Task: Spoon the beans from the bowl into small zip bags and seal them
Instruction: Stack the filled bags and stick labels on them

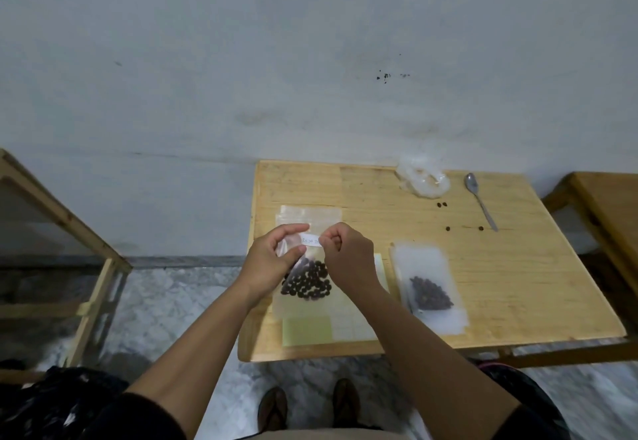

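Note:
I hold a small clear zip bag (307,280) upright over the wooden table (500,267); dark beans fill its lower half. My left hand (272,260) pinches the bag's top left edge. My right hand (348,256) pinches the top right, beside a small white label (309,240) with writing. A second bag with beans (429,289) lies flat to the right. A metal spoon (480,199) rests at the table's far right. No bowl is visible.
A crumpled clear plastic bag (423,179) sits at the back of the table. A few loose beans (448,228) lie near the spoon. Empty bags (310,215) and pale yellow paper (307,331) lie under my hands. Wooden furniture stands left (69,232) and right (604,211).

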Demonstrator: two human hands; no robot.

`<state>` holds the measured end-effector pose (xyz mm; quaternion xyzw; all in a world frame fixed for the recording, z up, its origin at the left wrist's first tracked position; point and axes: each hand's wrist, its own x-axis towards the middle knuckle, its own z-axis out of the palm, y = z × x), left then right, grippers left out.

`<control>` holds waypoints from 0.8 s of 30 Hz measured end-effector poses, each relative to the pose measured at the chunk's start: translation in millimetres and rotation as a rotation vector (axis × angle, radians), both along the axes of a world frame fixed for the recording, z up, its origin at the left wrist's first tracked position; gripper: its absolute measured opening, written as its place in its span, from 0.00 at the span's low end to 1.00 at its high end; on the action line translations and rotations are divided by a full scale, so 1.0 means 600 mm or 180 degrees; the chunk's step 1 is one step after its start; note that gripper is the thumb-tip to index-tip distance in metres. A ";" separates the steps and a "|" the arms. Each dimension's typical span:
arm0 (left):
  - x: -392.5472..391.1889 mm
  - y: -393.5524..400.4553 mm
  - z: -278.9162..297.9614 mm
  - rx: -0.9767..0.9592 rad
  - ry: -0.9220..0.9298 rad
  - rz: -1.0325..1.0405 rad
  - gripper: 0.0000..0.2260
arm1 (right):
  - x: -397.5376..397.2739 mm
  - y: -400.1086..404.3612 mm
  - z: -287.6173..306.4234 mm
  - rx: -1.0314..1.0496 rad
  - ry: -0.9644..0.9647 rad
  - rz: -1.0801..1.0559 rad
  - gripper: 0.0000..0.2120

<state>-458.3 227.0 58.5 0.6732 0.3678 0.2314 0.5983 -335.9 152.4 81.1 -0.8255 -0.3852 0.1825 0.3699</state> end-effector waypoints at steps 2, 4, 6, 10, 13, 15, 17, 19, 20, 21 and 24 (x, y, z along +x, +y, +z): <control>-0.003 0.000 0.000 -0.0002 -0.0010 -0.0001 0.15 | -0.001 0.002 0.000 0.0008 -0.0112 -0.0004 0.04; -0.005 -0.001 0.000 0.0005 -0.0031 0.0001 0.15 | -0.003 0.002 0.001 0.0050 -0.0244 0.0037 0.04; -0.006 -0.002 0.002 0.0009 -0.0052 0.0006 0.14 | -0.005 0.002 0.001 0.0090 -0.0368 0.0084 0.04; -0.007 -0.003 -0.002 -0.0172 -0.0170 0.0088 0.11 | -0.010 0.003 -0.002 0.0175 -0.0564 0.0154 0.03; 0.000 -0.006 0.001 -0.0316 -0.0214 0.0387 0.08 | -0.012 0.005 -0.004 0.0248 -0.0648 0.0163 0.02; 0.005 -0.007 0.006 -0.0329 -0.0198 0.0559 0.07 | -0.014 0.006 -0.007 0.0338 -0.0686 0.0074 0.02; 0.006 -0.003 0.008 -0.0369 -0.0209 0.0696 0.07 | -0.021 0.005 -0.009 0.0514 -0.0702 -0.0094 0.08; 0.005 0.004 0.009 -0.0449 -0.0237 0.0798 0.07 | -0.028 0.001 -0.009 0.0731 -0.0556 -0.0258 0.14; 0.004 0.007 0.011 -0.0482 -0.0248 0.0826 0.07 | -0.031 0.000 -0.008 0.0823 -0.0383 -0.0298 0.14; 0.004 0.010 0.012 -0.0502 -0.0247 0.0837 0.07 | -0.033 -0.001 -0.008 0.0866 -0.0149 -0.0303 0.12; 0.004 0.013 0.014 -0.0489 -0.0238 0.0792 0.05 | -0.032 -0.002 -0.010 0.0608 0.0578 -0.0175 0.06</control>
